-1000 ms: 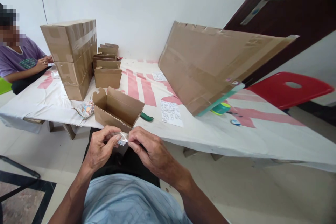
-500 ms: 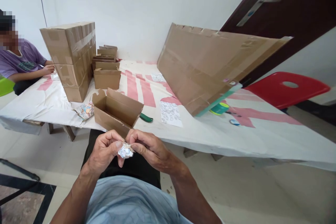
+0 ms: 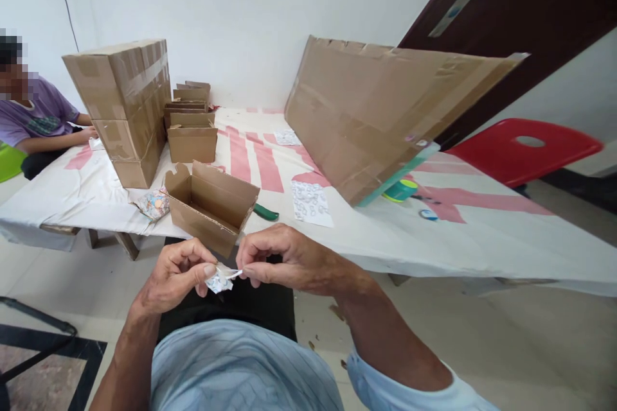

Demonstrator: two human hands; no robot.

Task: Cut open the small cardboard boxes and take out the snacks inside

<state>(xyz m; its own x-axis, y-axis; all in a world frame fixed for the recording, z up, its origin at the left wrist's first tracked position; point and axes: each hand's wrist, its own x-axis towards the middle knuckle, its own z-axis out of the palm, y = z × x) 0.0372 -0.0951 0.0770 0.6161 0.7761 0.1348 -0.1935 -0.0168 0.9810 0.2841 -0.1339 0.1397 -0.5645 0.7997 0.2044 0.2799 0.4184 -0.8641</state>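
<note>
My left hand pinches a small crumpled piece of white patterned paper above my lap. A thin white strip runs from that paper to my right hand, whose thumb and forefinger are closed on its end. Whether the strip is part of the paper or tape, I cannot tell. Just beyond my hands an open cardboard box sits at the table's near edge. Left of it lies a crumpled patterned packet, and a green-handled tool is partly hidden behind its right side.
A tall cardboard stack and smaller boxes stand left on the covered table. A large cardboard panel leans at right, near a tape roll and red stool. Printed sheet lies mid-table; a co-worker sits far left.
My right hand has drawn away to the right from my left, and a white strip now stretches between them. The view has shifted slightly.
</note>
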